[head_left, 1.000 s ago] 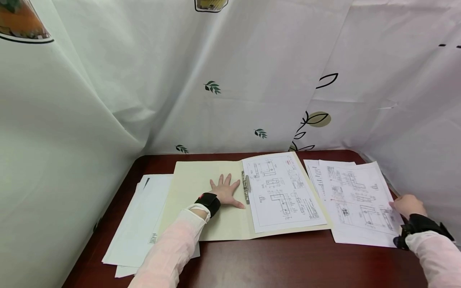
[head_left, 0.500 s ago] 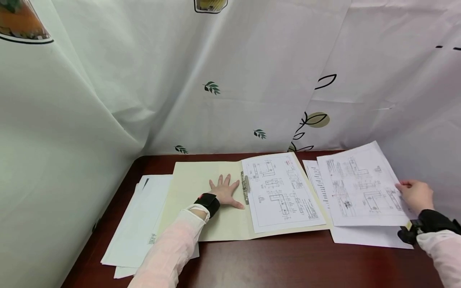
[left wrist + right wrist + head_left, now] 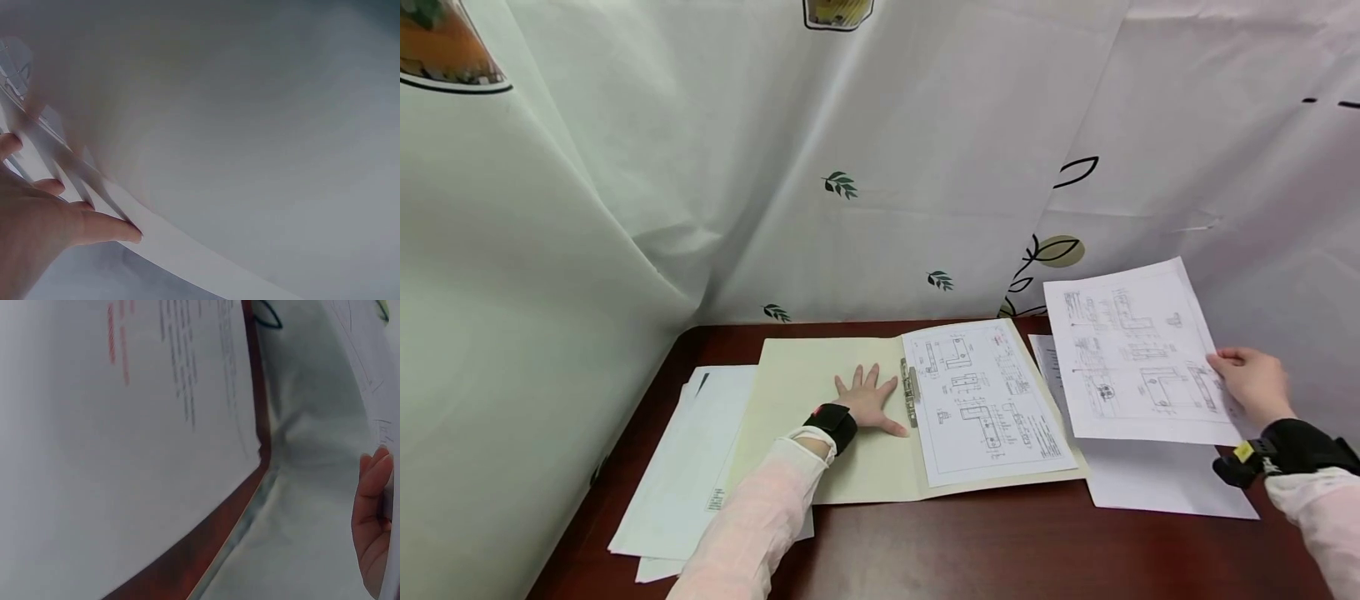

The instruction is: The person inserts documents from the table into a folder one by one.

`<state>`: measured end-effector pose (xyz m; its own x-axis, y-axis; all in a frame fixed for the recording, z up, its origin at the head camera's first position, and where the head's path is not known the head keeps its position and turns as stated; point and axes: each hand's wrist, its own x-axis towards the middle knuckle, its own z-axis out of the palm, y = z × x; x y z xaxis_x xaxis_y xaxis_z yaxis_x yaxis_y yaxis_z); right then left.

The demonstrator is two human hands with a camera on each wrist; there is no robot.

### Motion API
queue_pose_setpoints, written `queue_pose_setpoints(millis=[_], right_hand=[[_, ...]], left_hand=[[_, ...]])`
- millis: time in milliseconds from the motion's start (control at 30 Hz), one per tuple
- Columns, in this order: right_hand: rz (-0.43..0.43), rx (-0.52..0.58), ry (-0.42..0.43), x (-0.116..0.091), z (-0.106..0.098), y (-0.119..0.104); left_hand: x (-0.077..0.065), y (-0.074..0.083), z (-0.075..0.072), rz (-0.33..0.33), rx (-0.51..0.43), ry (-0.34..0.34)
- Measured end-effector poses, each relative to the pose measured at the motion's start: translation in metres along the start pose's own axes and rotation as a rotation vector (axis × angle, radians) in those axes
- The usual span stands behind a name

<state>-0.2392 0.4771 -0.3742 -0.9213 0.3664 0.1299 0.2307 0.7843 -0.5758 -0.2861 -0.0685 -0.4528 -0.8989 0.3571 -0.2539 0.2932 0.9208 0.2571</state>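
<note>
My left hand [image 3: 867,403] lies with spread fingers on the left inner cover of an open cream folder [image 3: 797,367], beside its metal clip [image 3: 910,392]. On the folder's right half lies a printed drawing sheet [image 3: 985,400] at the clip. My right hand [image 3: 1255,385] pinches the right edge of another drawing sheet [image 3: 1138,358], held raised and tilted over the papers at the right. In the right wrist view the fingers [image 3: 375,478] show behind that lifted sheet's edge. Under it, a sheet with lines of text [image 3: 181,381] lies on the table.
A loose stack of white papers [image 3: 677,467] lies left of the folder, partly under the left sleeve. The dark red table [image 3: 962,542] meets a white patterned cloth [image 3: 880,167] at the back and sides. More paper [image 3: 1165,483] shows below the raised sheet.
The right hand has lifted the drawing sheet off the right-hand papers, upward and then slightly left, uncovering more of the paper beneath. The left hand has stayed on the folder.
</note>
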Motion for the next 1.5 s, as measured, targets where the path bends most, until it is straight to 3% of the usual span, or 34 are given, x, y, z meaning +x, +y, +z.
queue_pose_setpoints(millis=[300, 600, 900, 1500], right_hand=[[-0.034, 0.084, -0.030, 0.002, 0.020, -0.032], [-0.127, 0.124, -0.054, -0.005, 0.055, -0.059], [-0.161, 0.121, -0.074, -0.016, 0.089, -0.084], [-0.127, 0.159, -0.205, -0.042, 0.139, -0.127]], left_hand=[[0.000, -0.001, -0.001, 0.003, -0.001, 0.013], [-0.001, -0.001, 0.001, 0.004, -0.005, 0.008], [0.002, -0.001, 0.003, 0.001, 0.000, 0.009], [0.006, -0.005, 0.005, 0.006, -0.012, 0.000]])
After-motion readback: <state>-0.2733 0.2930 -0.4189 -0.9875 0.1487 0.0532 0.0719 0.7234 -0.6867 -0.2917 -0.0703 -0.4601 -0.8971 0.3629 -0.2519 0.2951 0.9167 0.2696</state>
